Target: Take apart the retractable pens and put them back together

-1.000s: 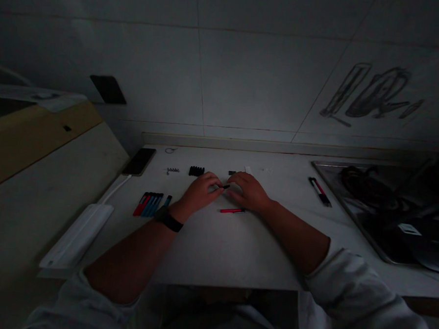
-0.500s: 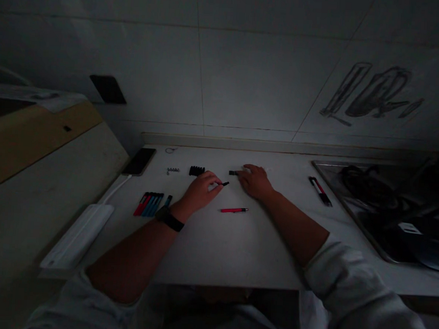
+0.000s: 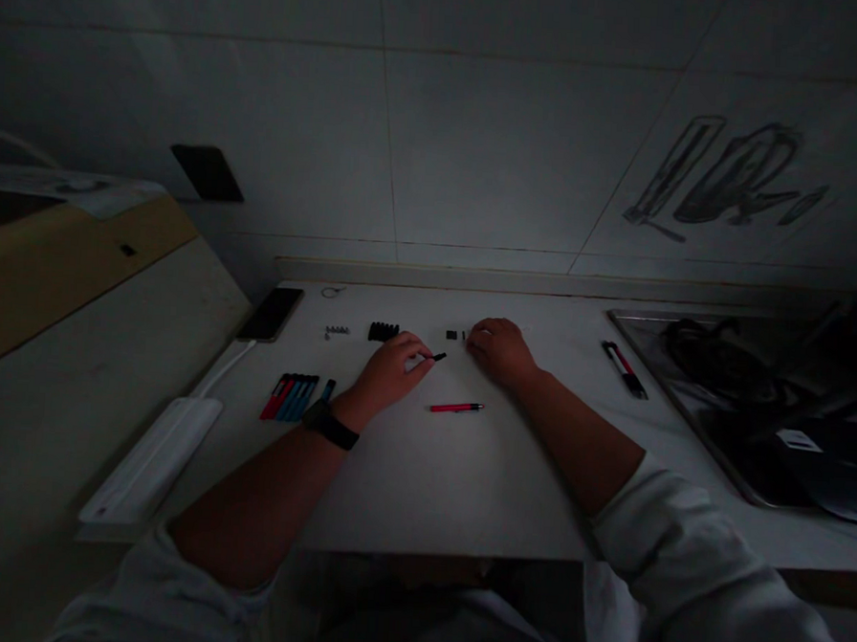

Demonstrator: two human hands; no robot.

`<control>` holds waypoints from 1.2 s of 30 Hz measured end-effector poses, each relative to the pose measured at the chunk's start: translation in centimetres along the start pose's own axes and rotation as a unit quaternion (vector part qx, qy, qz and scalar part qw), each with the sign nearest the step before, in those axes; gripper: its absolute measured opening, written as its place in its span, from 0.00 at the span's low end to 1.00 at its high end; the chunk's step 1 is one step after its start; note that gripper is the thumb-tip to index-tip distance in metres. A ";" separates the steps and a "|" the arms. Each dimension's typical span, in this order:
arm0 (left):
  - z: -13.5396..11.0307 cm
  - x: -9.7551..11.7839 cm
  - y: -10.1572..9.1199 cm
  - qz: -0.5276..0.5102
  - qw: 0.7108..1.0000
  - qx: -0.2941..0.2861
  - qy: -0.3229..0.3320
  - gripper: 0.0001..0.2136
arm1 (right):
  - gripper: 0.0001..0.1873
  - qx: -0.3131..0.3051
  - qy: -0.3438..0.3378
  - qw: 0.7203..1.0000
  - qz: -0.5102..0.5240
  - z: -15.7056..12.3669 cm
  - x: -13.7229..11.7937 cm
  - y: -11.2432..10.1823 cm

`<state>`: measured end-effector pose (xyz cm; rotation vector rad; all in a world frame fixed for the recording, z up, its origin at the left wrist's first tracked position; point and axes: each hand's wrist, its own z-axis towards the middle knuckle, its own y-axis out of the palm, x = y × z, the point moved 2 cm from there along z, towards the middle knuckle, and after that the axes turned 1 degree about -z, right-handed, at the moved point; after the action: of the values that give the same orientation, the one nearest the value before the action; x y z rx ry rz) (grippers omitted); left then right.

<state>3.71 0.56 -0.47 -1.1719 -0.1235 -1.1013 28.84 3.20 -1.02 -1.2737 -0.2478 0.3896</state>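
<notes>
My left hand point(image 3: 397, 365) is closed in a pinch on a small black pen part point(image 3: 439, 356), held just above the counter. To its right, my right hand point(image 3: 500, 350) rests with curled fingers on the counter; whatever the fingertips hold is hidden. Beside those fingertips lie a few short dark pieces point(image 3: 452, 335). A row of black pen parts point(image 3: 383, 332) sits behind my left hand. Nearer to me, a red pen point(image 3: 456, 408) lies crosswise. Several red and blue pen barrels point(image 3: 290, 397) are lined up left of my wrist, with one blue barrel point(image 3: 328, 390) apart.
Small silvery pieces point(image 3: 337, 330) and a metal ring point(image 3: 329, 293) lie at the back left. A phone point(image 3: 272, 314) and a white power strip point(image 3: 152, 460) border the left side. At right are a red-black pen point(image 3: 624, 370) and a metal-edged tray point(image 3: 689, 421) of dark items.
My right hand has drawn slightly right and its fingers have curled in, leaving the short dark pieces uncovered. My left hand stays in place with the black pen part.
</notes>
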 end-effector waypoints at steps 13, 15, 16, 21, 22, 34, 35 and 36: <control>0.1 -0.2 -0.3 0.003 1.000 0.013 0.009 0.03 | 0.11 0.078 -0.052 0.963 0.253 -0.6 -2.2 -0.5; 0.1 -0.1 -0.3 0.003 1.000 0.011 0.011 0.03 | 0.09 0.113 -0.028 0.941 0.318 -0.6 -2.3 -0.5; 0.0 -0.1 -0.3 0.002 1.000 0.010 0.013 0.03 | 0.08 0.119 -0.014 0.929 0.350 -0.7 -2.5 -0.5; 0.0 0.1 -0.2 -0.001 1.000 0.010 0.028 0.03 | 0.07 0.095 0.042 0.861 0.498 -0.7 -4.0 -0.4; 0.0 0.1 -0.2 -0.001 0.999 0.010 0.030 0.03 | 0.08 0.093 0.047 0.852 0.513 -0.7 -4.2 -0.4; 0.2 0.5 -0.4 -0.073 0.997 0.023 0.017 0.05 | 0.14 0.061 0.064 0.841 0.533 -0.8 -4.7 -0.7; 0.3 0.5 -0.4 -0.091 0.995 0.028 0.005 0.06 | 0.14 0.063 0.064 0.844 0.528 -0.7 -4.5 -1.0; 0.3 0.4 -0.4 -0.110 0.993 0.033 -0.008 0.06 | 0.15 0.069 0.066 0.850 0.518 -0.6 -4.1 -1.3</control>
<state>3.78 0.58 0.15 -1.1279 -0.3056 -1.2713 25.53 0.69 0.16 -1.1927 0.6266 1.2102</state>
